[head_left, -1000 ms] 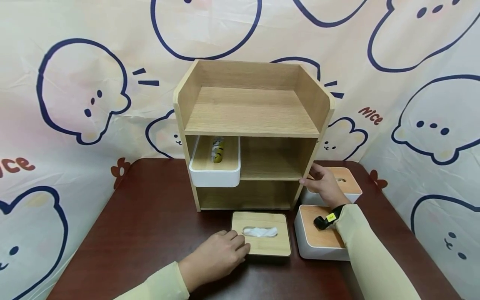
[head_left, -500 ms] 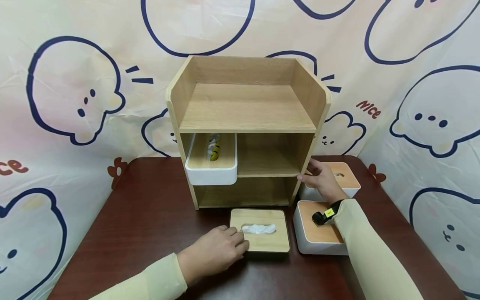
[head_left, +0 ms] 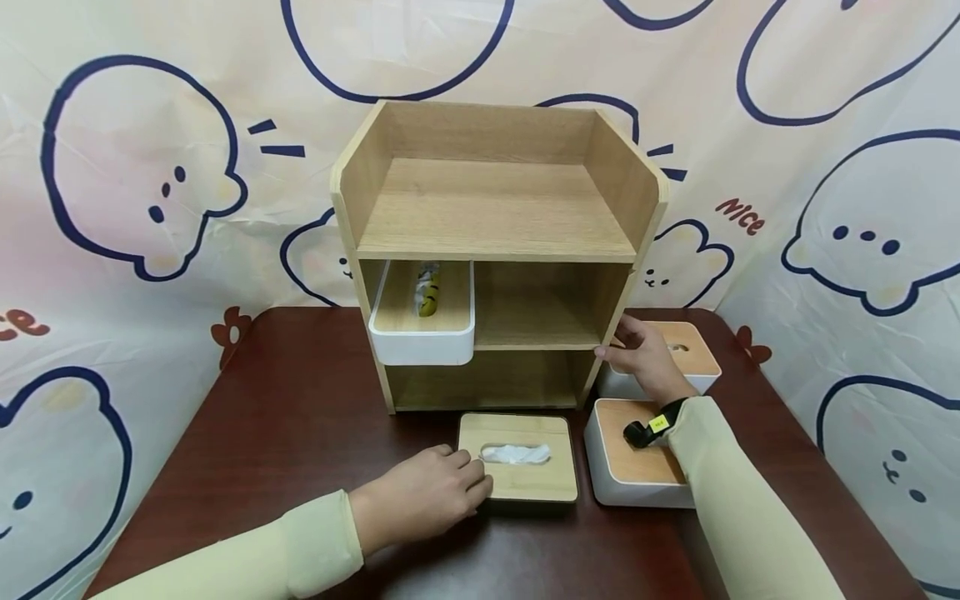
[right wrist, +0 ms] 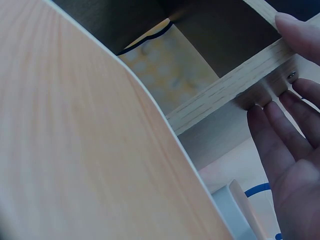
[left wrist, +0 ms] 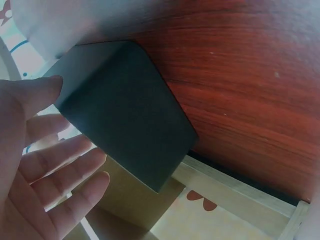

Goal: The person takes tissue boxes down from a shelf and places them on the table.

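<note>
A wooden shelf unit [head_left: 495, 204] stands at the back of the table. My right hand [head_left: 648, 362] holds its lower right side panel, thumb on the front edge and fingertips against the outer face, as the right wrist view shows. In front of the shelf lies a dark-sided tissue box [head_left: 517, 483] with a light wooden lid and a white tissue in its slot. My left hand [head_left: 423, 496] is at the box's left front corner, its fingertips over the lid edge in the head view. The left wrist view shows its fingers relaxed and spread beside the dark box [left wrist: 130, 115].
A white bin [head_left: 423, 346] with a wooden base juts from the middle shelf, holding a small yellow-and-black wrapped item [head_left: 427, 292]. Two white boxes with wooden lids stand right of the shelf: a front box [head_left: 637, 492] under my right wrist and a rear box [head_left: 693, 354].
The head view has shifted slightly, so the scene sits a little higher. Both hands keep nearly the same places at the shelf panel and the tissue box.
</note>
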`<state>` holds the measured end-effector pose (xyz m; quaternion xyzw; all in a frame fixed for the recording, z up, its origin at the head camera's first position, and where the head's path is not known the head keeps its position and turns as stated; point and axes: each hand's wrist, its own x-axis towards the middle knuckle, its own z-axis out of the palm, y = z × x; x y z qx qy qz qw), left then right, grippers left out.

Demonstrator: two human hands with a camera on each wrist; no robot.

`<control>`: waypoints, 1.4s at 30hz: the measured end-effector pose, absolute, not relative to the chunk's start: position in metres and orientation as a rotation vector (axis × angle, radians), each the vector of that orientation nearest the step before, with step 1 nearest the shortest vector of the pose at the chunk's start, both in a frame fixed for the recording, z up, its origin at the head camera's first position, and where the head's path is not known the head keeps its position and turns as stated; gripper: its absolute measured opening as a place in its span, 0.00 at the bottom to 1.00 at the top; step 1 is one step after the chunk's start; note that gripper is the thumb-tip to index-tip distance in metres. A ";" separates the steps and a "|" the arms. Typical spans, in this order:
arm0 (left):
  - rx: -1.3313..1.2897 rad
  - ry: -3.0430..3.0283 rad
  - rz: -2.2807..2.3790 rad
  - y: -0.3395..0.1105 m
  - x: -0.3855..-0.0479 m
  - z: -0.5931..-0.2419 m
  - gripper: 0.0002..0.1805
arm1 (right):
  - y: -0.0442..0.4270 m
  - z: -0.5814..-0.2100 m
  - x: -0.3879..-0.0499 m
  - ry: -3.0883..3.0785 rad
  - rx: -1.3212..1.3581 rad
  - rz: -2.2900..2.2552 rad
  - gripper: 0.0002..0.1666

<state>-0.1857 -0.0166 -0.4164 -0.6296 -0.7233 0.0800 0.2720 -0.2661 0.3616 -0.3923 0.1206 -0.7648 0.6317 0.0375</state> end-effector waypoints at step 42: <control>-1.743 -1.858 0.477 -0.008 -0.212 -0.370 0.06 | 0.363 -0.393 -0.267 -2.359 0.351 1.920 0.41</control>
